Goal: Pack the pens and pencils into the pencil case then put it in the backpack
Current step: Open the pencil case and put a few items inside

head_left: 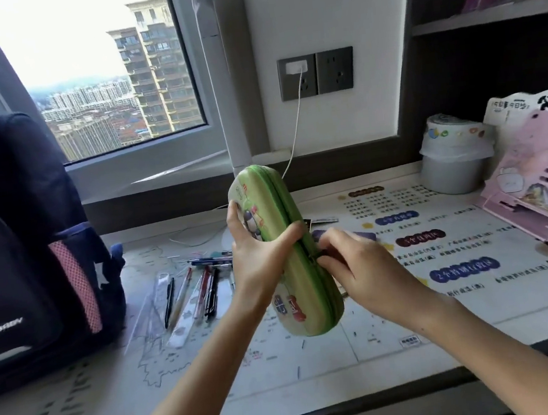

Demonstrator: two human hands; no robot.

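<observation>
A green hard-shell pencil case [267, 208] with cartoon prints is held on edge above the desk, its zip seam facing me and closed as far as I can see. My left hand [258, 259] grips it round the printed side, thumb on the seam. My right hand [356, 263] pinches the zip pull at the middle of the seam. Several pens and pencils [193, 290] and clear rulers [159, 287] lie loose on the desk to the left of the case. A dark blue backpack [22, 240] with pink mesh stands at the desk's left end.
A white charging cable [298, 127] hangs from the wall socket down to the desk behind the case. A small lined bin [453, 158] and a pink book stand [541, 186] sit at the right. Printed mats [440, 257] cover the desk top.
</observation>
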